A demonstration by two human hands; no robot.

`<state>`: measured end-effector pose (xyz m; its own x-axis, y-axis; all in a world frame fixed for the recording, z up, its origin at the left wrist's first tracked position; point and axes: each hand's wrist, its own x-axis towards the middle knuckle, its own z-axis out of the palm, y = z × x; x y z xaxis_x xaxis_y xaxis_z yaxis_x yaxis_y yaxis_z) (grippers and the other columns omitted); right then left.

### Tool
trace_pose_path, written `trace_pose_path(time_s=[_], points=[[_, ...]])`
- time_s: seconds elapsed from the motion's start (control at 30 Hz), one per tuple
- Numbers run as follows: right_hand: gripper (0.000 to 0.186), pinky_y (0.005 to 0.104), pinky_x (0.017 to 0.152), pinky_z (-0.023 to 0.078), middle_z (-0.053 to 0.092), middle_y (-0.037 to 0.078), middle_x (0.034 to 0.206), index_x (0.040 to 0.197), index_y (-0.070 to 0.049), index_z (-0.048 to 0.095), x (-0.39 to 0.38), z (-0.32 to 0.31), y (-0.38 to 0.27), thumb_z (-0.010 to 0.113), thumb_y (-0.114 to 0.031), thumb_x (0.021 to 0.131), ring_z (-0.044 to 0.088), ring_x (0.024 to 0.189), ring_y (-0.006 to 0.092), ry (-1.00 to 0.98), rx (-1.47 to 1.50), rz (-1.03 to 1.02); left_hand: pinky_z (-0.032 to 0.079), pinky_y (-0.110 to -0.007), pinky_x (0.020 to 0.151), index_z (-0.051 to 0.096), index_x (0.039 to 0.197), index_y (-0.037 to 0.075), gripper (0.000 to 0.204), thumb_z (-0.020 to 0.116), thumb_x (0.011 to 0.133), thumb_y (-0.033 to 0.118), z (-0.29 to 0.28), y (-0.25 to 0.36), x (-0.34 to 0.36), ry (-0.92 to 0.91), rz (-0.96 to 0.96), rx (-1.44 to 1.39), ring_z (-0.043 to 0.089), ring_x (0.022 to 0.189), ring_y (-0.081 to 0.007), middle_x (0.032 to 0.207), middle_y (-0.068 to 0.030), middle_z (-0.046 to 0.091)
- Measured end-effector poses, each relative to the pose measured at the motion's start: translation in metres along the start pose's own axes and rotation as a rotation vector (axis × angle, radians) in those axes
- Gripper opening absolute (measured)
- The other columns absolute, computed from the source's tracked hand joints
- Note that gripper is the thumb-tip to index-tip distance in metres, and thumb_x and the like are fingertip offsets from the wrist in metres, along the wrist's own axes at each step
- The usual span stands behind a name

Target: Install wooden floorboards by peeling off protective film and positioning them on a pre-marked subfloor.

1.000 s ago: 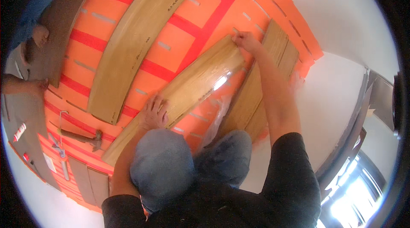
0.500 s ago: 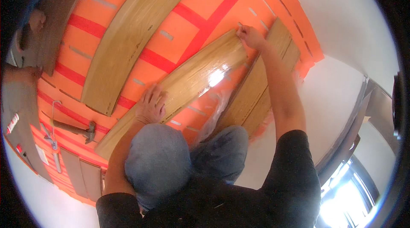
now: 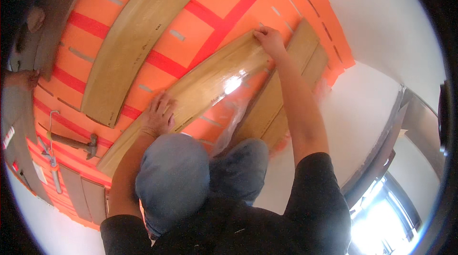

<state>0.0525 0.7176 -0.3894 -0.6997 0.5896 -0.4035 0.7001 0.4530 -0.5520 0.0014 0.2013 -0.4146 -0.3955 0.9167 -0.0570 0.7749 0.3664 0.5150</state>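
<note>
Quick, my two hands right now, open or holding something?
Left hand: open, spread on the wooden plank.
Right hand: closed, holding that plank at its far end.

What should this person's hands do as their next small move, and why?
Probably a slight adjustment of the far end of the shiny plank with the right hand, the left hand bracing lightly: the right appears to pinch its far corner, while the left lies spread on its face, well placed to steady it.
</note>
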Motion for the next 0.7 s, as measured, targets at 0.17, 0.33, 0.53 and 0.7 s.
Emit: trace_pose_path(time_s=[0.17,0.33,0.53,0.7], points=[[0.034,0.036,0.073,0.055,0.076,0.013,0.086,0.099,-0.004,0.08,0.009,0.003,-0.021,0.08,-0.034,0.083,0.072,0.078,0.0197,-0.035,-0.331,0.14,0.043,-0.051,0.113,0.064,0.125,0.016,0.049,0.071,0.076,0.021,-0.004,-0.002,-0.003,-0.006,0.02,0.042,0.04,0.144,-0.0379,0.147,-0.0134,0.049],[0.035,0.0419,0.074,0.057,0.075,0.016,0.082,0.092,-0.005,0.08,0.023,0.012,-0.022,0.076,-0.038,0.083,0.073,0.079,0.0278,0.025,-0.417,0.063,0.046,-0.052,0.102,0.063,0.123,0.011,0.045,0.07,0.08,0.024,-0.036,0.021,0.04,0.151,-0.014,0.05,0.05,0.128,-0.0383,0.135,-0.0169,0.054],[0.032,0.0456,0.079,0.058,0.075,0.02,0.091,0.09,-0.003,0.078,0.034,0.012,-0.016,0.069,-0.033,0.083,0.073,0.088,0.0367,0.026,-0.711,-0.104,0.042,-0.053,0.097,0.063,0.118,0.011,0.033,0.062,0.09,0.028,-0.01,0.054,0.215,0.185,-0.382,0.0,0.052,0.116,-0.0351,0.117,-0.0141,0.057],[0.03,0.0487,0.082,0.057,0.073,0.022,0.093,0.088,-0.002,0.076,0.038,0.006,-0.015,0.066,-0.03,0.084,0.072,0.09,0.0396,-0.061,-0.531,-0.108,0.038,-0.051,0.096,0.063,0.112,0.015,0.028,0.06,0.09,0.032,0.017,0.061,0.238,0.174,-0.586,0.102,0.051,0.113,-0.0314,0.114,-0.0107,0.056]])
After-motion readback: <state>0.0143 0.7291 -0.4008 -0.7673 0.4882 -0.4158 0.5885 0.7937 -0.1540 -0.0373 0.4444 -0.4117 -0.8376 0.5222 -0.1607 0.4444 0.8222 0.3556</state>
